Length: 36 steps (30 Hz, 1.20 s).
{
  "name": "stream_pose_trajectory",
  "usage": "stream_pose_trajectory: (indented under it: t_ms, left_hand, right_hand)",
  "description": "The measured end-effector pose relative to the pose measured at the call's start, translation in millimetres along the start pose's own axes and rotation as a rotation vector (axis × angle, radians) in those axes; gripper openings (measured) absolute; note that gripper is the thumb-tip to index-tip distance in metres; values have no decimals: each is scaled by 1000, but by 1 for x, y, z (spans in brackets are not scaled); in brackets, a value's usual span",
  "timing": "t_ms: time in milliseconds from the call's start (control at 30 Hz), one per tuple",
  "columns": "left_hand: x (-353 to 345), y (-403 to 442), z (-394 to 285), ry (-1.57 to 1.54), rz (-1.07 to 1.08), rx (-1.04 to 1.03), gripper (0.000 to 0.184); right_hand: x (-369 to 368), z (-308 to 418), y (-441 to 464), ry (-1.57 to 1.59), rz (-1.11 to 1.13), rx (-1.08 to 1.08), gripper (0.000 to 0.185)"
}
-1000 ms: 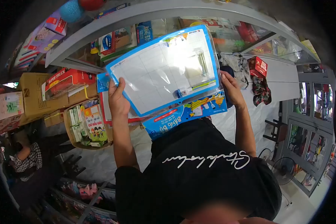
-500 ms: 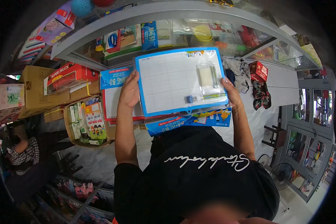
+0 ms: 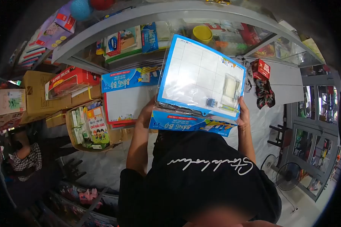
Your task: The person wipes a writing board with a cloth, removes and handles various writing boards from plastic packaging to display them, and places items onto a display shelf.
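A blue-framed whiteboard (image 3: 201,75) in clear plastic wrap is held in front of my chest, tilted with its left side raised. A small white pack and a blue piece show inside the wrap, and a blue printed header card (image 3: 189,123) hangs at its near edge. My right hand (image 3: 244,111) grips the lower right corner, thumb along the edge. My left hand (image 3: 146,113) is at the lower left corner, its fingers mostly hidden behind the package. Just left of it lies another packaged whiteboard (image 3: 125,104), red-edged with a blue header.
A glass display case (image 3: 170,19) with packaged goods stands ahead. On the left are cardboard boxes (image 3: 38,90), a red toy truck box (image 3: 74,79) and an open carton (image 3: 89,149) of small packs. A fan (image 3: 289,176) stands at right; another person (image 3: 28,159) is at far left.
The whiteboard has tilted and turned, its upper left corner moving up and right. My left hand has slid down to the lower left corner; my right hand has shifted lower.
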<state>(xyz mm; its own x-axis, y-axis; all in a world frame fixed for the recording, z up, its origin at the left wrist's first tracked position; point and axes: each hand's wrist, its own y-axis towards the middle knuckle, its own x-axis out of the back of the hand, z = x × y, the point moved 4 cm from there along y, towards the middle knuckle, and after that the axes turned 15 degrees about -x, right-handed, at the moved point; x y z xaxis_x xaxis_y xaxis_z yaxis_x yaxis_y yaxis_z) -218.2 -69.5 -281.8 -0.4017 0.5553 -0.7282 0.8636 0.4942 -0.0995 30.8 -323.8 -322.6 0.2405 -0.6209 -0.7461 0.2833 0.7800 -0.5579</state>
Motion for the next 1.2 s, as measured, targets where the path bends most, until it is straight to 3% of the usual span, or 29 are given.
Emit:
stream_pose_trajectory:
  t_ms: [100,533,567,600,700,867,967,1067,1200]
  left_hand:
    - [-3,27,22,-34,27,39,39]
    - [-21,-5,143,-348,92,301,36]
    - [-7,-6,164,-265,36,382,36]
    - [-43,-1,141,-194,26,344,38]
    - [-57,6,148,-134,-61,285,34]
    - [-80,28,153,-373,-137,37,41]
    - [-63,34,159,-364,-383,-50,43]
    - [-60,28,153,-236,-409,-7,44]
    - [-73,11,126,-185,-373,-107,39]
  right_hand:
    - [9,-4,-3,-17,16,30,48]
    - [54,-26,-45,-2,-165,83,52]
    - [58,-28,-49,-6,-170,98,53]
    - [53,-31,-52,-5,-178,98,53]
    - [42,-40,-58,-32,-141,118,55]
    - [55,-57,-68,-153,-73,18,56]
    - [28,-60,-81,-207,-54,-8,59]
    - [19,-60,-104,-306,68,28,61]
    - [38,-50,-119,-274,322,-95,59]
